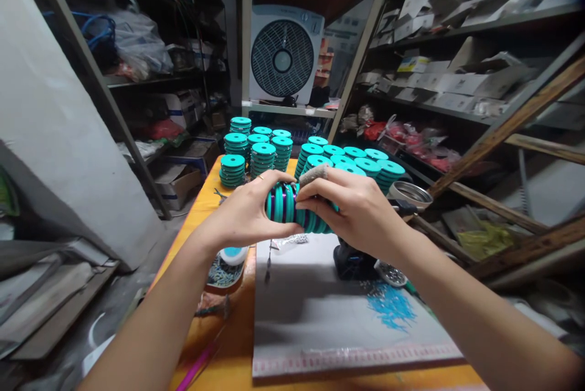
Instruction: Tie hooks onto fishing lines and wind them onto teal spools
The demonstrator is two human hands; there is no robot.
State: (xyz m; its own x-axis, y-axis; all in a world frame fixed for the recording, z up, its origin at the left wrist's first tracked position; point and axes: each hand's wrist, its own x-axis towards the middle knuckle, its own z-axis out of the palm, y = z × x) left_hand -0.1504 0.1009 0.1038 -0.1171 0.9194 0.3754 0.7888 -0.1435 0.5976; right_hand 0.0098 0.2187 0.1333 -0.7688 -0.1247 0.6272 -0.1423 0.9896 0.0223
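Observation:
My left hand (249,211) and my right hand (354,211) together hold a sideways row of teal spools (286,203) wound with purple line, above the orange table (214,196). The left hand's fingers curl round the row's left end. Over its right end closes the right hand, whose taped forefinger lies along the top. Behind them stand several stacks of the same teal spools (256,156), with more stacks (351,162) at the right. A white sheet (320,312) lies on the table under my hands, with a heap of thin blue pieces (393,309) on it.
A metal tin (410,194) stands right of the stacks and a dark tool (351,263) sits under my right hand. A box fan (284,55) rests on the rear shelf. Shelves of boxes line both sides, and wooden beams (512,123) slant at the right.

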